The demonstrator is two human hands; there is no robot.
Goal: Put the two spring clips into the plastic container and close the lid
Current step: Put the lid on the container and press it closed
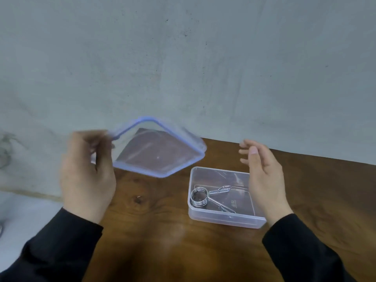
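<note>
A clear plastic container (223, 219) stands open on the wooden table. A metal spring clip (200, 197) with a coiled ring lies in its left part; whether a second clip lies with it I cannot tell. My left hand (87, 178) holds the clear lid (158, 148) with a blue rim by its left corner, tilted and blurred, in the air to the upper left of the container. My right hand (262, 178) hovers over the container's right side, fingers apart, holding nothing and hiding that side.
The brown wooden table (152, 231) ends at a grey wall (183, 58) behind. A pale floor or surface (24, 212) shows past the table's left edge.
</note>
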